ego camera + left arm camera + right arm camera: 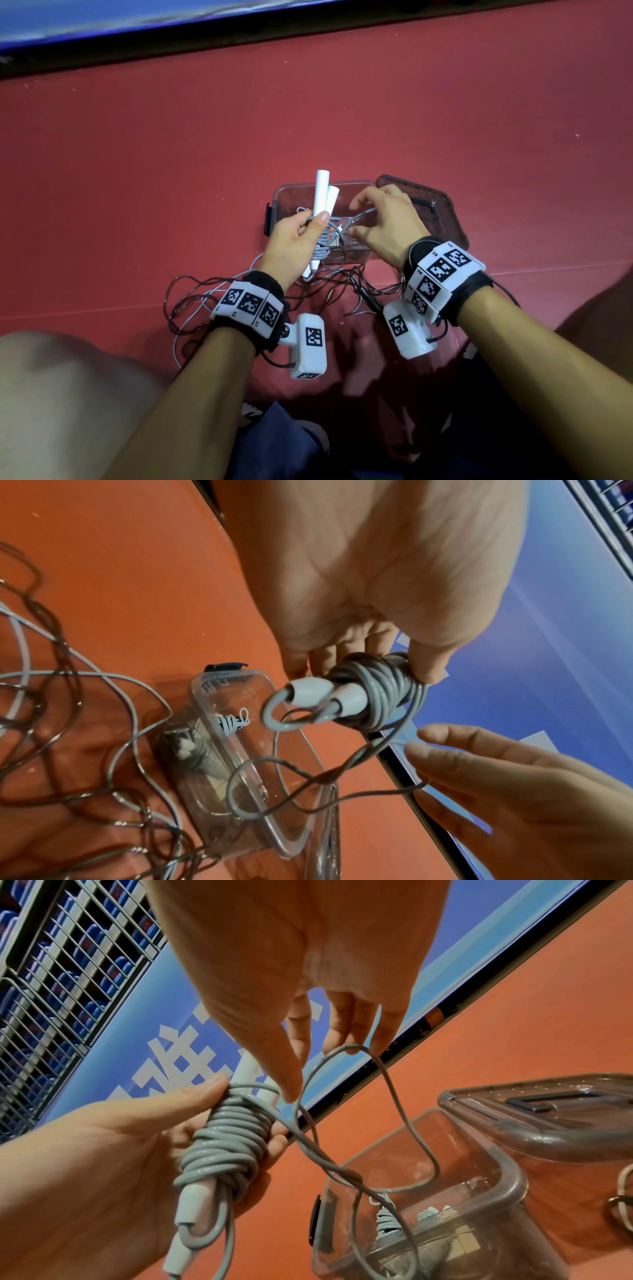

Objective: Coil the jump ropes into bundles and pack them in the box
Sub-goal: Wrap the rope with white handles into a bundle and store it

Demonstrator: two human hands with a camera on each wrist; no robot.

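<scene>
Wrapping the grey rope is the step in hand, by my read. Nearest you, loose rope [191, 308] sprawls on the red mat [445, 137] between your wrists: thin dark strands tangled with a pale grey one, not yet coiled.

Your left hand [291, 240] is clamped round the bundle [226, 1139], thumb pressing the grey turns against the two white handles [323, 192], which stick up past your fist. Handle tips poke out below the palm in the wrist views.

Your right hand [383, 219] sits just beside it, over the box, fingers spread and only lightly bent. The free tail [359, 1123] of the same rope loops over your fingertips [337, 1039]; it hangs there rather than being pinched, so call that hand apart, hooking the loop. The tail runs down and dips into the box.

Beyond your hands, the clear box [274, 202] stands open on the mat with a dark latch on its left end. One finished grey bundle [198, 753] already lies inside. The lid [442, 202] rests just beside the box on its right, partly behind your right hand.

Judgement: second rope nearly coiled, the tangle still to do. Next move likely calls for passing that last loop round or under the turns and snugging it, keeping the left thumb tight so the wraps don't spring off, then dropping the bundle beside the first. Watch that the tail doesn't snag the box rim.
</scene>
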